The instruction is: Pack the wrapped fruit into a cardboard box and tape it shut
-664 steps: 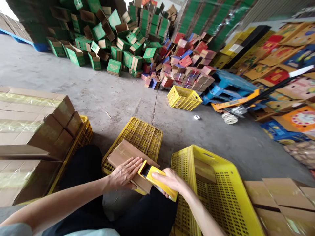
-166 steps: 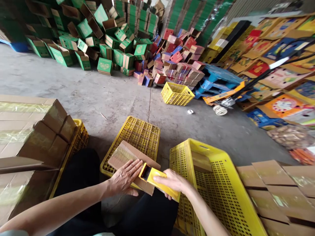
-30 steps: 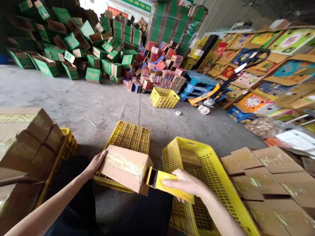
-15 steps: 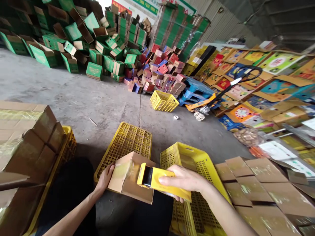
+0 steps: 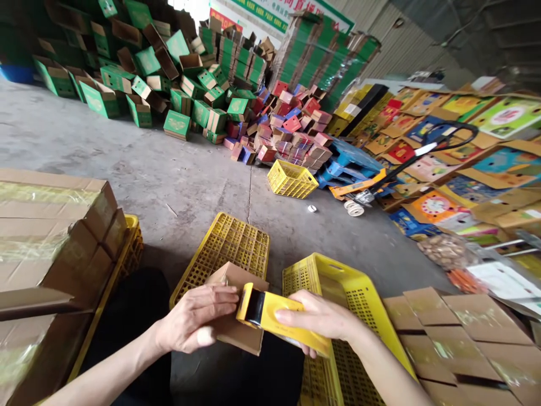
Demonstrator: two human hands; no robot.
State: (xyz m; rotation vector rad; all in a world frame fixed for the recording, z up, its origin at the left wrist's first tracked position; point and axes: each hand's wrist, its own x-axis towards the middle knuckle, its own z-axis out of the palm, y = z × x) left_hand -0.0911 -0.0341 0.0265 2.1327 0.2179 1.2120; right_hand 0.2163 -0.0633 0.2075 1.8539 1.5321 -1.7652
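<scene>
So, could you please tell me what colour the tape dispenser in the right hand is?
The tape dispenser is yellow with a black mouth, seen best in the head view.

Head-worn camera looks forward and down, close over the lap.

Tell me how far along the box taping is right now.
Done: taped brown boxes are stacked at the left. In hand: the left hand presses a small cardboard box over the upturned yellow crate, while the right hand holds the yellow tape dispenser against it. Left: flat cardboard blanks lie piled at the right, not yet folded up.
</scene>
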